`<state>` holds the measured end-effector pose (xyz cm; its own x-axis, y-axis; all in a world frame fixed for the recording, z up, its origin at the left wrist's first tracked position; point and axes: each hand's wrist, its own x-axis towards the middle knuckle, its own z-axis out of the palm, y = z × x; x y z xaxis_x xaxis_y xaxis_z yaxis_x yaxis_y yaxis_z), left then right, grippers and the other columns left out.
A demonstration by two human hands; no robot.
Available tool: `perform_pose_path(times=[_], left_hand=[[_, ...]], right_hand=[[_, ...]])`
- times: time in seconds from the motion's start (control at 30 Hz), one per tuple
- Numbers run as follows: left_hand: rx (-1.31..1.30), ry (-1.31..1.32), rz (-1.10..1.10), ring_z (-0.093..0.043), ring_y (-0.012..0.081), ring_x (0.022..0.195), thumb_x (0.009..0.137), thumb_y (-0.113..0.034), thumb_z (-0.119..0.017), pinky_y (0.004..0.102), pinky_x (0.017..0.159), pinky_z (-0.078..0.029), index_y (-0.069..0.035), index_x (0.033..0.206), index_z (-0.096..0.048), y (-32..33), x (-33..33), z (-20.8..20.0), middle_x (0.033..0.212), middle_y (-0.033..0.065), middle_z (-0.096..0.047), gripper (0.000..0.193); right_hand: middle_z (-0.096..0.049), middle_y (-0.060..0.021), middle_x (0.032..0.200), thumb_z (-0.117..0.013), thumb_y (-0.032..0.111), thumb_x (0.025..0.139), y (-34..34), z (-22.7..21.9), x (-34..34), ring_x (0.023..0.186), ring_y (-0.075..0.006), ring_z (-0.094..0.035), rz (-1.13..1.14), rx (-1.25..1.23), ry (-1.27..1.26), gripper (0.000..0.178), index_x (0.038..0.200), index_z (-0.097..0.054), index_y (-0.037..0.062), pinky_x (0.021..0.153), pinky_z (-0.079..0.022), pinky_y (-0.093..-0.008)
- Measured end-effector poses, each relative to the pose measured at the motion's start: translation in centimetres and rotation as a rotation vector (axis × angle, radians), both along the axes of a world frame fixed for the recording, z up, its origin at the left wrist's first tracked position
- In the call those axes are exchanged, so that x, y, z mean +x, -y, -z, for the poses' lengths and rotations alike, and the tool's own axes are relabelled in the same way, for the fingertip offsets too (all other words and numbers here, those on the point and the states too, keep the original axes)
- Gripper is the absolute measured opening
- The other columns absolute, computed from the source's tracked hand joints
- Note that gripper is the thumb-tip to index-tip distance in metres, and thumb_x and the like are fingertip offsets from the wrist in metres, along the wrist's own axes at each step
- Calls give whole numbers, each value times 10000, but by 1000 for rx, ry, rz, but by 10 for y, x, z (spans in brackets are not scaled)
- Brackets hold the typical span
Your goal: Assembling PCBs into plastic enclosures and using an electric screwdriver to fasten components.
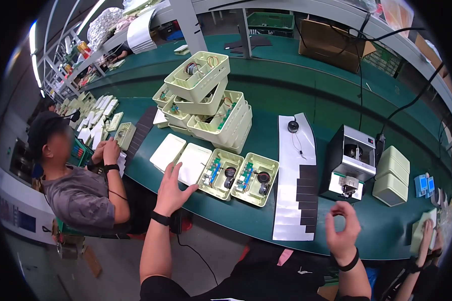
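Note:
My left hand (172, 193) has its fingers spread at the near edge of a cream plastic cover (195, 165); I cannot tell whether it touches. Another cream cover (168, 152) lies to its left. Right of them are two open cream housings, one (217, 186) beside the other (250, 193), each with a green circuit board and a round black speaker. Over the near table edge, my right hand (343, 228) is closed in a pinch, thumb and forefinger forming a ring; anything between the tips is too small to make out. A silver-black machine (354, 153) stands beyond it.
Open housings (198, 75) are stacked high at the back. A white sheet (288, 195) carries black strips (308, 200) and a wired speaker (293, 126). Cream cases (391, 188) stand right of the machine. One co-worker (80, 180) sits left; another's hands (426, 238) hold a case right.

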<state>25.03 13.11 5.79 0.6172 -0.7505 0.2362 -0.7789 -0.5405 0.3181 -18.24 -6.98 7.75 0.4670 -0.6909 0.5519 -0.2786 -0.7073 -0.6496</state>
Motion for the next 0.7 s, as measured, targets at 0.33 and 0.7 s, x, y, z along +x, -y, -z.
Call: perform_pose_path(times=[0.33,0.7], left_hand=[[31,12,99,-488,442,1419,729,-191,-913,470,1156,-446,-83,1518,-501,-6,-8,12,1593,261,-409,897],[-68,-54,-40,-562,447,1318,723,-108,-881,464,1100,-493,-142,1442,-599,-2,2,30,1512,251,-478,773]], right_hand=[[-721,-145,983,-785,136,913,22,17,110,798,-269,-727,-213,180,-267,483,1316,-562,-9,731,-589,-373],[-755,-133,947,-753,282,950,24,11,130,773,-298,-746,-303,361,-480,557,1374,-505,20,713,-585,-435]])
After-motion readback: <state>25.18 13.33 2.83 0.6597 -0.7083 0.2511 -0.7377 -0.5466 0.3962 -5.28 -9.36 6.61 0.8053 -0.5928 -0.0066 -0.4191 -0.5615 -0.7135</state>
